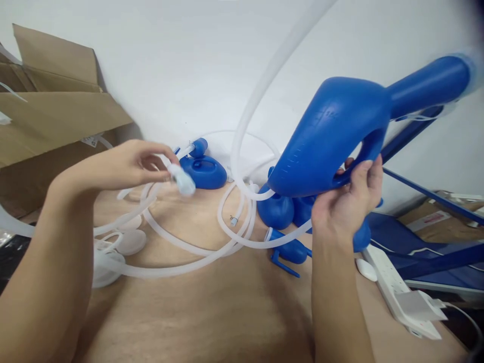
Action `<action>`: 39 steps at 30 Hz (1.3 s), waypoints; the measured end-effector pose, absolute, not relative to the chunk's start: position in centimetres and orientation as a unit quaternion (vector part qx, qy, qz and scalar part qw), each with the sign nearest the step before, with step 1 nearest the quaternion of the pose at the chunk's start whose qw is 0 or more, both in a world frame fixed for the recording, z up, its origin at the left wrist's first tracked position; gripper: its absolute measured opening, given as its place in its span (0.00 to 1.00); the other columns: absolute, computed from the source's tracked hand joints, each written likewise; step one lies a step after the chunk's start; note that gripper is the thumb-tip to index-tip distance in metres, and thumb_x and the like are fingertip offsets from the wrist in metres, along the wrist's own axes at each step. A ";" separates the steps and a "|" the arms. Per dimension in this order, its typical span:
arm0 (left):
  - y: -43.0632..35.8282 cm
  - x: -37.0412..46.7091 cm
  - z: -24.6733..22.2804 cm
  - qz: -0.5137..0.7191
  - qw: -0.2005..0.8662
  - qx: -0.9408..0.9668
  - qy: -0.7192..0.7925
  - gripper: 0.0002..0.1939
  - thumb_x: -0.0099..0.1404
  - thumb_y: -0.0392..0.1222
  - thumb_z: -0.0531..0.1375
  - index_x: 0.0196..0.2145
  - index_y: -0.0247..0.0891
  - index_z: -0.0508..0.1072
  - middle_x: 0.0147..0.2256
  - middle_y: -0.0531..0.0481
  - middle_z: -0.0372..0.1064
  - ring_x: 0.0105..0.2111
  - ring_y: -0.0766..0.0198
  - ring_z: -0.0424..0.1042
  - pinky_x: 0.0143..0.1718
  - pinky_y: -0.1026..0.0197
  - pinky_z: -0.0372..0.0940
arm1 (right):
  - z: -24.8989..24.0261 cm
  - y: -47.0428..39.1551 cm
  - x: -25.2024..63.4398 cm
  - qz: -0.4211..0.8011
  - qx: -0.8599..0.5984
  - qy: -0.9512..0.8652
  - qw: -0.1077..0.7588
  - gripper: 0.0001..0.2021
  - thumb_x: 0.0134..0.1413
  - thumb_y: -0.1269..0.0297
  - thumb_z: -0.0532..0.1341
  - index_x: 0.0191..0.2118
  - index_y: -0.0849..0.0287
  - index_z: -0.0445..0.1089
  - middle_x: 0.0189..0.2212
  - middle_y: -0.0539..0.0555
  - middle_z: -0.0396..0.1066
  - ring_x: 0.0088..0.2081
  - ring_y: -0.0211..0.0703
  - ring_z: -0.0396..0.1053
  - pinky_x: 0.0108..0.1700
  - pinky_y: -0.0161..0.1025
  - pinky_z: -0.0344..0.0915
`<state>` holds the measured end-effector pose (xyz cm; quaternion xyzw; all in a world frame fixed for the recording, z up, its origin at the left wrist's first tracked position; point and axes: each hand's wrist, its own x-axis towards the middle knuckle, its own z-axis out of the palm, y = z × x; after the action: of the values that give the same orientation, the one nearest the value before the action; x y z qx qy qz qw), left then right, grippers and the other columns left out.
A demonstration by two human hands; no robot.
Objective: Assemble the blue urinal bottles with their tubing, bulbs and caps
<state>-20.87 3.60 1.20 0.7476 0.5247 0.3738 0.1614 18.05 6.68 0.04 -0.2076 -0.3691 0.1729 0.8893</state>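
My right hand (351, 196) is wrapped round the handle of a large blue bottle (328, 136), raised and tilted with its neck toward the upper right. Between the fingertips of my left hand (151, 161) is a small translucent plastic fitting (183, 180), blurred by motion. A long translucent tube (166, 272) loops over the table between my hands, and part of it arches up in front of the wall. Another blue bottle (207, 174) rests on the table just beyond my left hand.
Blue bottles (276, 209) and a blue spout piece (289, 249) lie below the raised bottle. Round translucent lids (130, 242) sit at the left. A cardboard box (60, 121) stands back left. A power strip (397, 292) and white mouse (366, 269) are at the right.
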 end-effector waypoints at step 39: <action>11.6 -19.4 -5.6 0.417 -0.061 0.598 0.682 0.23 0.70 0.52 0.53 0.55 0.36 0.73 0.51 0.45 0.78 0.51 0.52 0.75 0.56 0.48 0.68 | 0.8 6.0 19.6 0.133 -0.228 -0.427 0.865 0.07 0.67 0.63 0.60 0.45 0.51 0.76 0.43 0.52 0.77 0.51 0.46 0.77 0.65 0.55 0.69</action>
<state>-19.38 11.58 -5.55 0.5976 0.6820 0.4172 -0.0610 19.62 6.03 0.84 -0.2280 -0.4275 0.1334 0.8646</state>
